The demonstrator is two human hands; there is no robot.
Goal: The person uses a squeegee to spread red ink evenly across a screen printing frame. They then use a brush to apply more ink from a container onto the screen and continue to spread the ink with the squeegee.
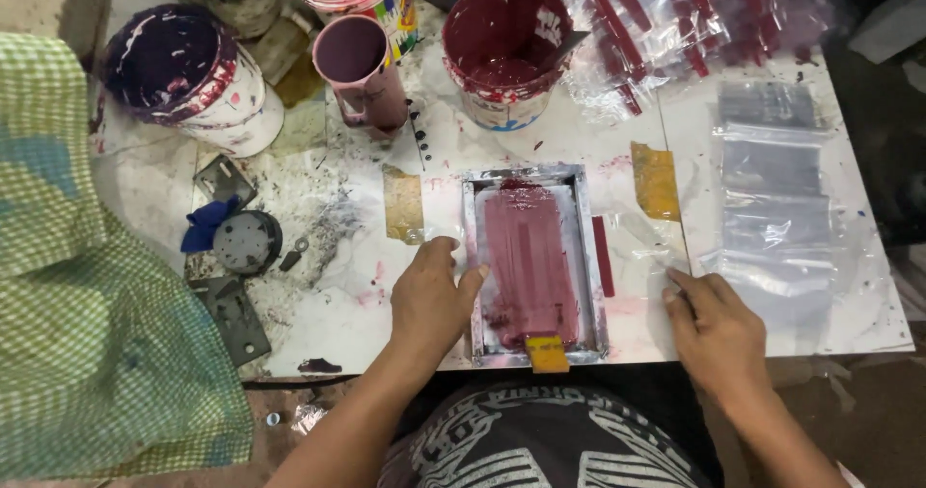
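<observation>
Centrally, a small metal-framed printing screen [533, 261] lies flat on the paint-spattered white table [868, 314], its mesh coated with maroon ink; all positions below are given relative to this frame. The left hand [431, 300] rests palm-down at the frame's left edge, fingers spread and the thumb touching the rail, gripping nothing. The right hand [712, 329] lies right of the frame, open and flat, fingertips pressing a clear plastic sheet [646, 247] that extends from under the frame. A yellow-handled squeegee [547, 353] sits at the frame's near edge. Beyond the frame stands an open bucket of maroon ink [505, 49], with a mauve cup [362, 73] to its left. Farther right lies a stack of clear plastic bags [776, 199]; beyond it, printed bags [694, 20]. Far left hangs a green checked cloth [87, 305].
</observation>
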